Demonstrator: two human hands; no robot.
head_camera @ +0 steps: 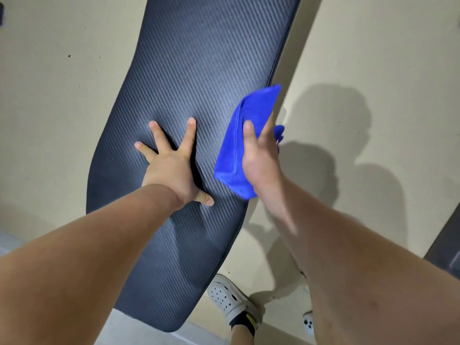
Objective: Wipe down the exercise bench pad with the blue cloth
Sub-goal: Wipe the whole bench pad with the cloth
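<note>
Head view, looking down along the pad (189,95): dark, carbon-weave texture, long, running from bottom centre up to the top edge of frame, tilted slightly right

Left hand (171,168): flat on the pad, palm down, fingers (190,135) spread wide and open, gripping nothing. Thumb lies against the pad surface on the near side. The pad dimples slightly around the palm

Right hand (261,160): at the pad's right edge, closed around the cloth (239,145). Thumb sits on top of the cloth; the other fingers are hidden behind it, wrapped round the far side

Cloth: blue, folded into a long bundle, lying along the right margin of the pad, touching it. Upper corner reaches to the pad's edge seam; a small tuft of blue sticks out right of the hand, past the edge. Some motion blur on the cloth and right forearm

Floor (373,58): beige, on both sides of the pad. Shadow of the arm and hand falls on it, right of the pad

Bottom of frame: a white perforated clog (229,298) with a dark sock, on the floor just beside the pad's near right corner
</note>
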